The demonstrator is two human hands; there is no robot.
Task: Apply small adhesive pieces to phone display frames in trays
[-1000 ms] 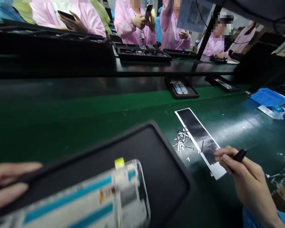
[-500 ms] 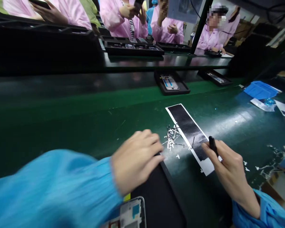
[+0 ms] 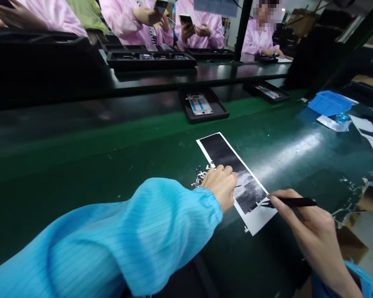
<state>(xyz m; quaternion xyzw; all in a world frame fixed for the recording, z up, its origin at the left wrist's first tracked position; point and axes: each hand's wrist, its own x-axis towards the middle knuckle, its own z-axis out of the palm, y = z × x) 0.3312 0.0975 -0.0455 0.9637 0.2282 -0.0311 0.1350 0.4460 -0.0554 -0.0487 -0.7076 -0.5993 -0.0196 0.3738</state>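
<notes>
A white sheet carrying rows of narrow black strips lies slantwise on the green table. My left hand rests over the sheet's left edge, fingers curled in and close together; their tips are hidden, so what they hold, if anything, does not show. Partly behind that hand lies a pile of small black-and-white strips. In my right hand are black tweezers, pinched between thumb and fingers. The tweezer tips touch the lower end of the black rows, at a small white tab.
A black tray with a phone frame stands beyond the sheet, another tray to its right. A blue bin sits at the right. Several people in pink stand across the bench. My left sleeve covers most of a dark tray near me.
My left hand has moved right, from the near dark tray to the sheet's edge. The tweezers in my right hand have swung down, tips onto the sheet. The view has shifted right.
</notes>
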